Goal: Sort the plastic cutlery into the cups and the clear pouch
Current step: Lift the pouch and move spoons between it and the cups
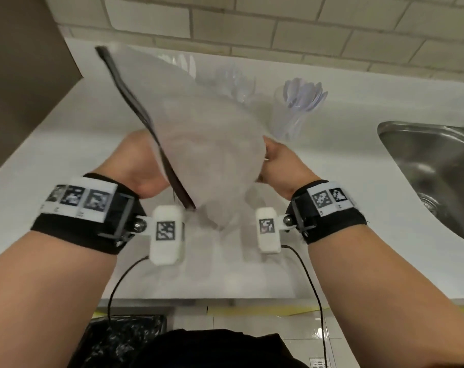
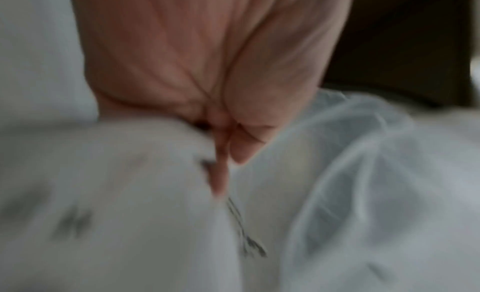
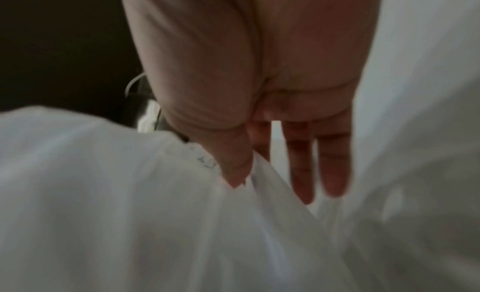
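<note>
Both hands are up in front of me, holding the clear pouch (image 1: 207, 144) between them above the worktop (image 1: 331, 203). My left hand (image 1: 143, 166) pinches the pouch's edge between thumb and fingers, right beside the dark zipper strip (image 1: 135, 107) that runs up and away from that hand. My right hand (image 1: 281, 166) pinches the opposite edge with thumb and forefinger, while its other fingers (image 3: 332, 163) hang straight and loose just past the film. The pouch is tilted, its far corner lifted away from both hands; everything is motion-blurred, and I cannot tell whether any cutlery lies inside it. Beyond my right hand, well apart from it, stands a clear cup (image 1: 286, 120) with pale plastic spoons (image 1: 303, 95) fanned out of its top. Further beyond the pouch, two more clear cups of cutlery show faintly through the film. To the outside of my right hand sits a steel sink (image 1: 432, 160). I judge the pouch to be very light, soft and floppy, with slippery film that sags and folds unless both edges are held taut. The zipper strip looks like the only stiff part, so I would take hold along it and at the opposite rim to keep the mouth open.
</note>
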